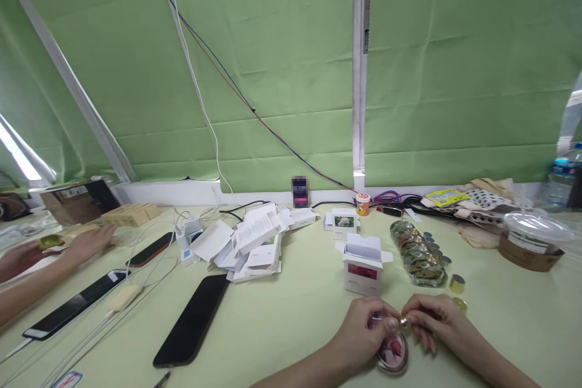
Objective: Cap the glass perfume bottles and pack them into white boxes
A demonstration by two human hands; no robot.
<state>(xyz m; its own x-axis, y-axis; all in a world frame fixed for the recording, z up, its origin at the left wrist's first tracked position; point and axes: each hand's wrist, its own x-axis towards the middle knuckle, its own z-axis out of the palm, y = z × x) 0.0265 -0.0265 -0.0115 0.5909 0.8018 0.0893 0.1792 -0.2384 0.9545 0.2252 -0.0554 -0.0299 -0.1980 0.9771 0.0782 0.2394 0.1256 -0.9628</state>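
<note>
At lower right of the frame, a person's left hand (364,327) pinches the side of an oval bottle (394,354), apparently to steady it while the right hand (439,318) pinches the small gold top (404,322), an open white box (362,277) standing just beyond.

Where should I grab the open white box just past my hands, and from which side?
Probably across the side walls of the box, below the side flaps, coming in from the near side. It stands upright with those flaps spread outward, so a grip from above would likely catch or bend them.
</note>
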